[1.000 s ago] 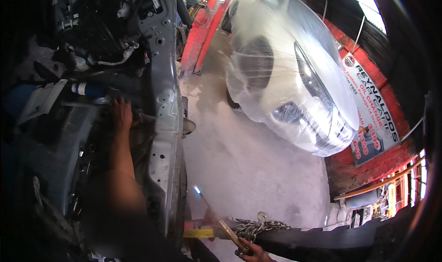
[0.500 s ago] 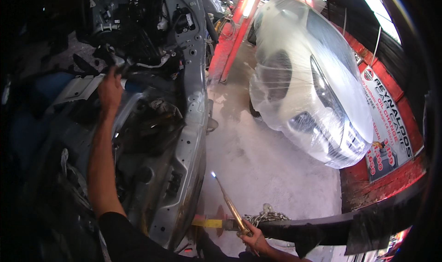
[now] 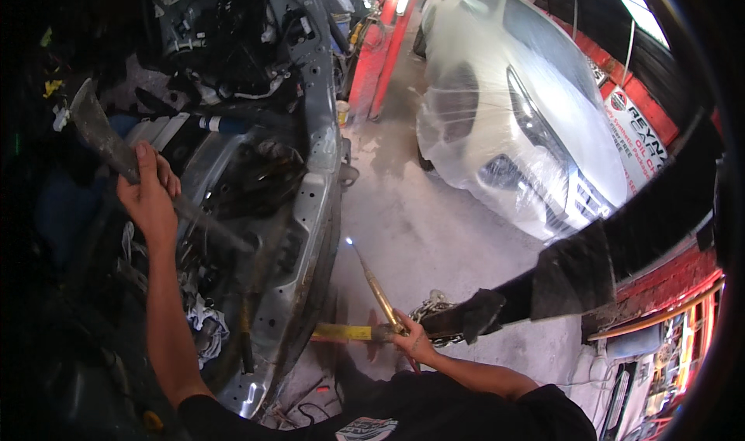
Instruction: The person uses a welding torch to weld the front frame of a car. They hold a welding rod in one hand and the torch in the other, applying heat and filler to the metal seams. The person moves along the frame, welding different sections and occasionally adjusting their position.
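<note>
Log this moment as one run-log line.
left hand: gripping long dark tool | right hand: gripping brass-coloured torch, tip bright | nearby: grey car body, plastic-wrapped car

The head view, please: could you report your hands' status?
Left hand gripping dark, flat metal piece. Right hand holding lit, slim golden torch. Grey metal car frame between them.

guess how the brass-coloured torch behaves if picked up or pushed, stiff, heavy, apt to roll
The brass-coloured torch likely feels stiff, since its thin neck juts past the right hand without sagging. It looks metallic, suggesting some weight for its size. Being rounded, it might roll if pushed.
</note>
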{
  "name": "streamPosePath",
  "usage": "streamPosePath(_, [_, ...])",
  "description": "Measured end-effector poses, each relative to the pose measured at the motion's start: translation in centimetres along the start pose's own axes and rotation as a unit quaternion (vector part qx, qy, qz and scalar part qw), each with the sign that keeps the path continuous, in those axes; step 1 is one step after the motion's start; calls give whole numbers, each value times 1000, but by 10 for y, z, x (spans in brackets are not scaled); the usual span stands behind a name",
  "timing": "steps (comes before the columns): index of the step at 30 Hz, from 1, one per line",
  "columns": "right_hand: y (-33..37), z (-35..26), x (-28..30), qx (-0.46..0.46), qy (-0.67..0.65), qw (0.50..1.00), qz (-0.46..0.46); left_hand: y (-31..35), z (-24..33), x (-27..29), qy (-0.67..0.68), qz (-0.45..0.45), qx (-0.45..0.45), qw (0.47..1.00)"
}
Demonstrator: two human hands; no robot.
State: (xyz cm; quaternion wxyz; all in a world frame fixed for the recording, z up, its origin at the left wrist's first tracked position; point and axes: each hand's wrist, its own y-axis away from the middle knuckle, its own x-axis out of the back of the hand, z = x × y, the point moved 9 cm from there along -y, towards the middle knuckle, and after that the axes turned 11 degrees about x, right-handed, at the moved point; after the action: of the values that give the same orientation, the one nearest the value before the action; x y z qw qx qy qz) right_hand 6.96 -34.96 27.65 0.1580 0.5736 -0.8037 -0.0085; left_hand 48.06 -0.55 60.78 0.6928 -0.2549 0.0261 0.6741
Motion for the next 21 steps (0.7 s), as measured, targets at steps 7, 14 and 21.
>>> streamPosePath(7, [17, 13, -4, 0, -24, 1000, -5, 118, 48, -50, -66, 50, -36, 996])
streamPosePath(14, [12, 24, 2, 63, 16, 997, -52, 238, -118, 26, -115, 58, 288, 949])
streamPosePath(21, [35, 0, 17, 187, 27, 979, -73, 294, -69, -10, 49, 117, 306, 944])
